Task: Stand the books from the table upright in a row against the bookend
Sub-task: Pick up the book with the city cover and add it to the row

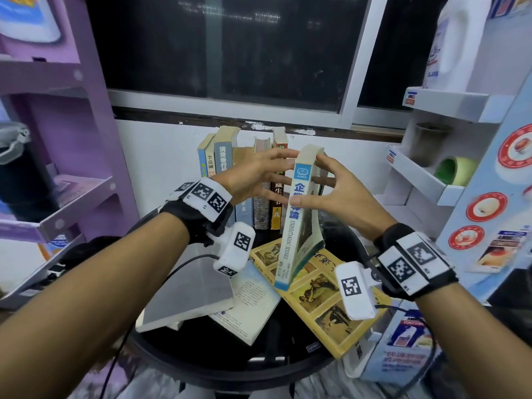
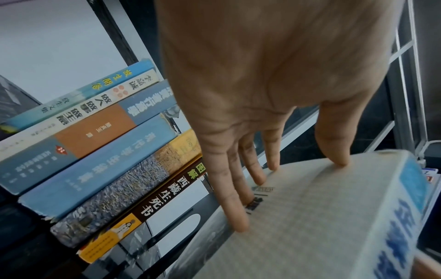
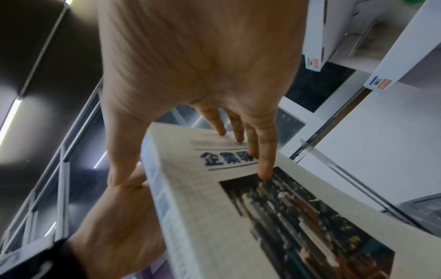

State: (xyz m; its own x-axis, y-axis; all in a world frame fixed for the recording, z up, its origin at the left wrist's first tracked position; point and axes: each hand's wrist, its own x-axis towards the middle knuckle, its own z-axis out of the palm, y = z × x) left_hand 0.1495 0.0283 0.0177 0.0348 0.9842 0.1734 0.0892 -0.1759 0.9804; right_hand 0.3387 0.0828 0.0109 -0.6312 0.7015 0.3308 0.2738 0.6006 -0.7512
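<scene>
A thick book with a blue spine (image 1: 299,214) (image 2: 322,217) (image 3: 203,198) stands tilted between both hands, its lower corner resting on a yellow picture-cover book (image 1: 316,292). My left hand (image 1: 273,174) (image 2: 262,122) presses straight fingers against its far cover. My right hand (image 1: 331,185) (image 3: 203,85) pinches it, thumb on the spine and fingers on the picture cover. Several books (image 1: 221,156) (image 2: 107,151) stand upright in a row at the wall behind. A white book (image 1: 247,306) and a grey book (image 1: 187,289) lie flat on the round black table (image 1: 218,358). I cannot make out the bookend.
A purple shelf unit (image 1: 57,139) stands at the left. A white cardboard rack (image 1: 417,174) with a green tape roll (image 1: 452,171) stands at the right. A printed box (image 1: 403,349) sits at the table's right edge. A dark window (image 1: 230,47) is behind.
</scene>
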